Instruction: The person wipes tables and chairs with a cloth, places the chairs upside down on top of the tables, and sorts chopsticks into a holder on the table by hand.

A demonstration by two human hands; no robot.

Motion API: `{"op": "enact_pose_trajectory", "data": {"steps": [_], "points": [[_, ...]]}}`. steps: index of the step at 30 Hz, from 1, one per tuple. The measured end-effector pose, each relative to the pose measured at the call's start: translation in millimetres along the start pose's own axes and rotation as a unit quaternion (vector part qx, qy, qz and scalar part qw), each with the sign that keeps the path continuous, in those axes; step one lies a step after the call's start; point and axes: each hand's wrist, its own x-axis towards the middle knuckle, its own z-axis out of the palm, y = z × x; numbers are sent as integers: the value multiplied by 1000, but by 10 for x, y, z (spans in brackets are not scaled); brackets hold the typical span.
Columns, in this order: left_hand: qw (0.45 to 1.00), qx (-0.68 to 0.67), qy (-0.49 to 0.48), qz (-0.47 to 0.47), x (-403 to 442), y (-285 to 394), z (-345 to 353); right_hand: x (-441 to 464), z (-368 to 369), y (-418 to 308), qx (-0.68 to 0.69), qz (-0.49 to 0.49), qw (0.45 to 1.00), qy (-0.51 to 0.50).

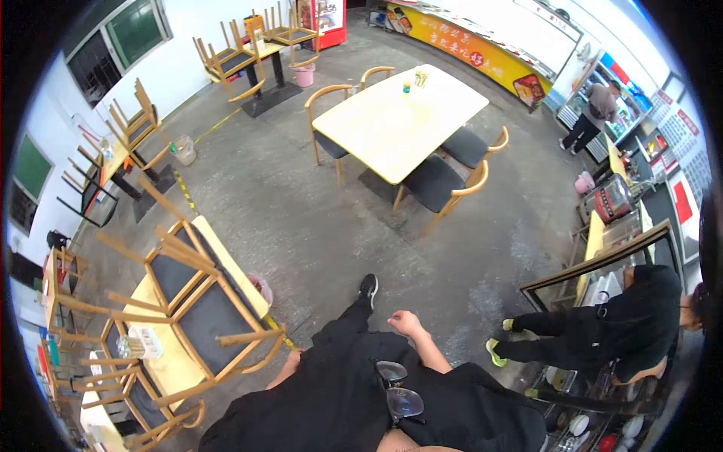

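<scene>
My right hand (405, 322) hangs in front of my body over the grey floor, its fingers curled in and nothing visible in it. My left hand (295, 357) is low at my left side, partly hidden by my dark clothing; its fingers are too small to make out. Nearest to it is an upturned wooden chair (218, 331) with a dark seat, resting on a pale table (230, 264). Whether that hand touches the chair I cannot tell. One dark shoe (368, 286) of mine is forward on the floor.
A pale table (399, 120) with wooden chairs stands ahead. More upturned chairs (139, 120) sit on tables along the left wall. At right, a person in black (602, 324) bends by a framed cabinet door (602, 264). Another person (595, 113) stands by a fridge. A pink bin (303, 74) is far off.
</scene>
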Motion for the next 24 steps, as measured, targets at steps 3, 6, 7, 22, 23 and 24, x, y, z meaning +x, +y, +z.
{"op": "enact_pose_trajectory", "data": {"steps": [3,6,7,22,23,24], "points": [[999,30,3,-20,203,382,65,208,-260,200,24,46,999,-10],[998,50,11,-29,456,780,152,459,-635,316,4,46,999,23],[997,62,22,-31,556,952,197,560,-775,333,3,50,998,22],[986,111,85,94,1631,4559,671,1463,-2098,141,64,50,991,105],[988,98,71,100,1643,4671,714,1459,-2136,163,79,58,990,104],[989,84,56,105,1700,4726,771,1465,-2166,213,93,67,988,102]]}}
